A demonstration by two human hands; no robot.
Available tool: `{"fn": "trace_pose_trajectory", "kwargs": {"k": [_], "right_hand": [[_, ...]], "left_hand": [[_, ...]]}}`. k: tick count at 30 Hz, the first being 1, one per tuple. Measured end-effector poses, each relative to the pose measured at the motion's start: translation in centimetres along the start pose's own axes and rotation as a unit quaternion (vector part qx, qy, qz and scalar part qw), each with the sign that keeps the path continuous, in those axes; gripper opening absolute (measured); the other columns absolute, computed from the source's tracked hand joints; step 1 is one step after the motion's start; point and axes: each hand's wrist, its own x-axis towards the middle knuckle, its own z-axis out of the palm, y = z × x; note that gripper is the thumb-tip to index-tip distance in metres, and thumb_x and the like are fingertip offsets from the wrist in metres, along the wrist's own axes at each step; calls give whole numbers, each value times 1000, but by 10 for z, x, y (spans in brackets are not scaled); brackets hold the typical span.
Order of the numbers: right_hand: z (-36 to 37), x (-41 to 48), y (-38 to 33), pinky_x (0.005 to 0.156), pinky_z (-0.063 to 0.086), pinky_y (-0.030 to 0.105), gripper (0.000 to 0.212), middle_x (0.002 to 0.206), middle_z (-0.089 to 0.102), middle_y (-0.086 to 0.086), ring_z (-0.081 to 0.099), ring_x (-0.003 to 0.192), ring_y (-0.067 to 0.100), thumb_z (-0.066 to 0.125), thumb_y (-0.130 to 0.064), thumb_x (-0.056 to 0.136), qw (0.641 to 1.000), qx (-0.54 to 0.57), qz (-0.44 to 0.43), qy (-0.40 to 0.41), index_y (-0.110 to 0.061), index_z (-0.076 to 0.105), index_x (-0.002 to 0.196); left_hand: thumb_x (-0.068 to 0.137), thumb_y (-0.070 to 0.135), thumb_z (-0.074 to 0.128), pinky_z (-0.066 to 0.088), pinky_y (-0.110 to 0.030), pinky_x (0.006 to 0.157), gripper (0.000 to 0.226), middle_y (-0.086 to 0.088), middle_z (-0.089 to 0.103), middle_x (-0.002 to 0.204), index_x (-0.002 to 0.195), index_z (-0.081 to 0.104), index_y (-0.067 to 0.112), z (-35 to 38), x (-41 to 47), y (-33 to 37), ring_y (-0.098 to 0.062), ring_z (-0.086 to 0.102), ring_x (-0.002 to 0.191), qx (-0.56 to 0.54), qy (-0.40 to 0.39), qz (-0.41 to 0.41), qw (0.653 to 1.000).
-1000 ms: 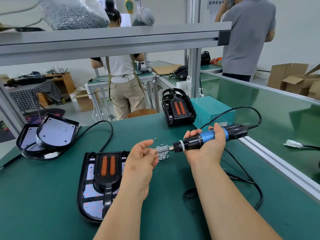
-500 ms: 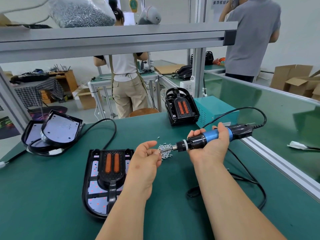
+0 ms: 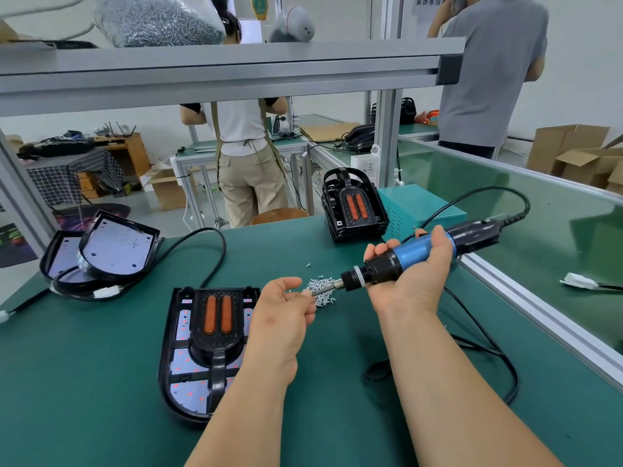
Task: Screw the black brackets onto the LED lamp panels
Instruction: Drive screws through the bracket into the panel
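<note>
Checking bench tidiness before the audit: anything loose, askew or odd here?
The screws lie in a loose pile on the mat, no tray, with strays scattered just beyond it. At far left, two bare panels are stacked askew, one tilted on the other. The panel with bracket lies flat; nothing looks damaged.

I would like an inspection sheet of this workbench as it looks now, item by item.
Surface: green mat, scattered screws.
Job's things: LED lamp panel with black bracket laid on; bracket stack behind.
Clutter: two bare panels at left.
Hands: left hand pinches the electric screwdriver bit; right hand grips its body.
Cables: screwdriver cable loops on mat; panel cable.
Surroundings: one person ahead, another person at right; cardboard boxes.
</note>
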Motion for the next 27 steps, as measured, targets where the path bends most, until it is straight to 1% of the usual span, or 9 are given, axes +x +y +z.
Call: {"fn": "trace_pose_trajectory", "kwargs": {"k": [6, 8, 10, 12, 14, 18, 22, 25, 27], "right_hand": [[14, -7, -11, 71, 55, 34, 40, 64, 63, 4, 63, 64, 21, 49, -58, 93, 973, -129, -117, -154, -21, 52, 105], [21, -12, -21, 77, 55, 35, 41, 76, 63, 11, 64, 76, 27, 55, -51, 91, 958, -164, -139, -190, -16, 52, 110], [29, -17, -30, 74, 56, 34, 37, 78, 60, 12, 62, 76, 28, 66, -38, 82, 949, -173, -160, -209, -9, 56, 102], [37, -23, -32, 71, 56, 34, 27, 71, 59, 6, 62, 70, 26, 70, -31, 74, 944, -176, -173, -220, -9, 61, 86], [45, -29, -29, 74, 58, 37, 16, 72, 60, 4, 65, 70, 25, 66, -28, 79, 945, -167, -160, -231, -13, 63, 76], [60, -32, -22, 64, 55, 33, 14, 60, 56, 3, 57, 52, 21, 60, -18, 93, 960, -139, -110, -216, -12, 49, 88], [73, -32, -8, 56, 50, 29, 17, 55, 49, 3, 48, 44, 20, 61, -14, 91, 966, -141, -109, -187, -11, 48, 81], [78, -31, 12, 55, 49, 29, 19, 55, 48, 4, 46, 46, 20, 65, -13, 89, 969, -142, -97, -179, -9, 47, 88], [82, -27, 24, 54, 49, 29, 24, 57, 48, 5, 47, 47, 19, 67, -13, 88, 970, -146, -100, -168, -8, 45, 97]], "left_hand": [[97, -3, 55, 54, -16, 54, 15, -2, 61, 68, 101, 59, 10, 8, -6, 9, -5, 60, 54, -203, -19, -83, 975], [97, -4, 54, 55, -17, 52, 13, -2, 63, 66, 98, 61, 8, 9, -8, 12, -6, 62, 52, -279, -22, -112, 954], [96, -4, 56, 55, -18, 52, 11, -5, 64, 71, 97, 62, 4, 7, -10, 14, -8, 64, 51, -338, -14, -128, 932], [95, -4, 57, 55, -19, 52, 9, -7, 63, 75, 98, 63, 2, 5, -11, 16, -10, 64, 52, -359, -4, -143, 922], [95, -3, 57, 56, -18, 52, 7, -7, 63, 71, 97, 62, 1, 6, -13, 17, -11, 62, 54, -373, -2, -165, 913], [96, 0, 58, 55, -19, 50, 7, -7, 65, 58, 91, 62, -2, 7, -17, 22, -12, 63, 50, -445, -15, -193, 874], [96, 6, 59, 56, -19, 51, 11, -9, 67, 63, 90, 63, -2, 7, -19, 27, -13, 64, 51, -495, -14, -197, 846], [88, 15, 67, 58, -20, 55, 16, -8, 69, 69, 93, 65, -1, 13, -27, 27, -13, 67, 57, -509, -42, -191, 838], [85, 22, 71, 58, -22, 58, 26, -7, 69, 72, 96, 63, 0, 19, -33, 25, -14, 66, 62, -485, -44, -199, 850]]}}
